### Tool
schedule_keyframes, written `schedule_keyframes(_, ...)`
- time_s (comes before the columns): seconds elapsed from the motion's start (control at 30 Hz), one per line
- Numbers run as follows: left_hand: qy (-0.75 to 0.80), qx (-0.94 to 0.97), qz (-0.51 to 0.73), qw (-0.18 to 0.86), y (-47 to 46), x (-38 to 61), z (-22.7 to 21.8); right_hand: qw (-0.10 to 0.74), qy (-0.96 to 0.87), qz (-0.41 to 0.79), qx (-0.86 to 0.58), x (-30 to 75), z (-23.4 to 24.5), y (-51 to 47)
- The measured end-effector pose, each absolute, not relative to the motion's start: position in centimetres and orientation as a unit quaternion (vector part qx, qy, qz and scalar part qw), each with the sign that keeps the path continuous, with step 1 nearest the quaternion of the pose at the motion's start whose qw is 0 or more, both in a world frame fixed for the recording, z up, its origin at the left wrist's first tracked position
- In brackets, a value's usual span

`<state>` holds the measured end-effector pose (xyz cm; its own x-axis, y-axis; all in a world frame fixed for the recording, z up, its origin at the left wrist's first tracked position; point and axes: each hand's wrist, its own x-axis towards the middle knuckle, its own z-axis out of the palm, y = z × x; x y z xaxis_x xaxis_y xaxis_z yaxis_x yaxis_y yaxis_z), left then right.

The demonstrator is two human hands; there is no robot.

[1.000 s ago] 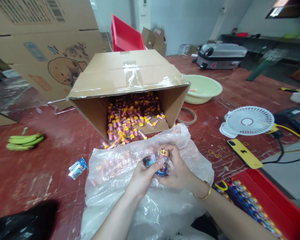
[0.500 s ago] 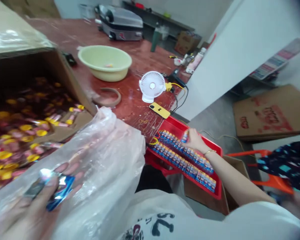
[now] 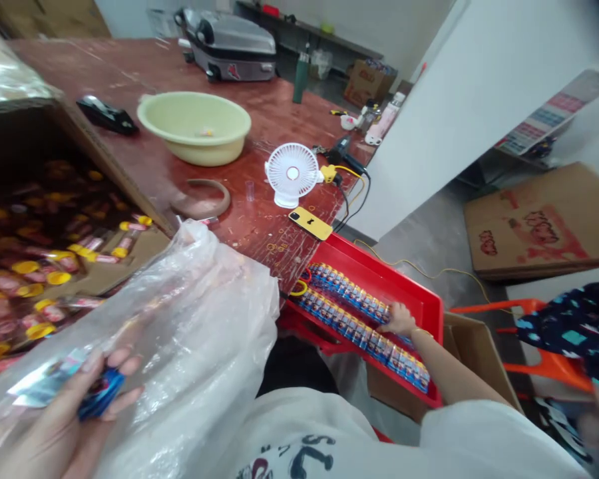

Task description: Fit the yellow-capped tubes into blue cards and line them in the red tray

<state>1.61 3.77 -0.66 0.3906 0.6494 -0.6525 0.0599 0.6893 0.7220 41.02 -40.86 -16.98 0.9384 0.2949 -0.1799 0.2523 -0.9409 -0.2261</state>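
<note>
My left hand (image 3: 64,419) is at the lower left, fingers curled round a small blue packet (image 3: 97,394) with a shiny wrapper, over a clear plastic bag (image 3: 190,332). My right hand (image 3: 398,319) reaches down into a red tray (image 3: 419,303) beside the table. Its fingers rest on the rows of small blue-labelled packs (image 3: 359,313) lined up in the tray; whether they grip one is hidden. An open cardboard box (image 3: 104,266) on its side at the left spills several pink tubes with yellow caps (image 3: 40,273).
On the red table (image 3: 144,73) stand a pale green basin (image 3: 194,126), a small white fan (image 3: 292,174), a yellow phone (image 3: 310,223), a brown ring (image 3: 202,199) and a tape dispenser (image 3: 104,114). A silver case (image 3: 229,43) lies farther back. Cardboard sheets (image 3: 544,229) and an orange chair (image 3: 539,332) are at the right.
My view swung from the box to the right. My right hand left the packet, went to the red tray and moved along its rows toward me. My left hand kept the blue packet.
</note>
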Motion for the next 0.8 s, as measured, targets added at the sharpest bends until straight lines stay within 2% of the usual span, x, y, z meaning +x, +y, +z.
schedule_keyframes(0.07,0.543,0.328,0.236,0.736,2.6,2.1,1.0,0.123,-0.162,0.092,-0.975,40.8,-15.5,-40.3)
schedule_keyframes(0.2,0.488,0.336,0.278,0.756,0.9,2.6,3.2,0.213,-0.27,0.031,-0.939,40.8,-11.9,-33.7)
schedule_keyframes(0.3,0.447,0.334,0.291,0.778,0.9,2.0,3.3,0.348,-0.435,-0.028,-0.83,37.8,-8.2,-22.5)
schedule_keyframes(0.4,0.415,0.298,0.314,0.8,1.1,0.8,2.7,0.449,-0.593,0.009,-0.669,30.3,-4.1,-8.6)
schedule_keyframes(0.47,0.416,0.293,0.33,0.795,1.1,0.0,2.1,0.457,-0.636,0.096,-0.614,24.4,-2.5,0.2)
schedule_keyframes(0.5,0.428,0.301,0.337,0.783,1.0,-0.3,1.9,0.428,-0.656,0.175,-0.597,21.6,-2.3,4.1)
schedule_keyframes(0.6,0.483,0.324,0.366,0.727,1.0,-1.1,1.4,0.38,-0.674,0.259,-0.578,14.8,-3.3,12.6)
schedule_keyframes(0.8,0.486,0.28,0.427,0.709,1.2,-2.3,1.1,0.387,-0.629,0.365,-0.566,11.0,-5.3,16.4)
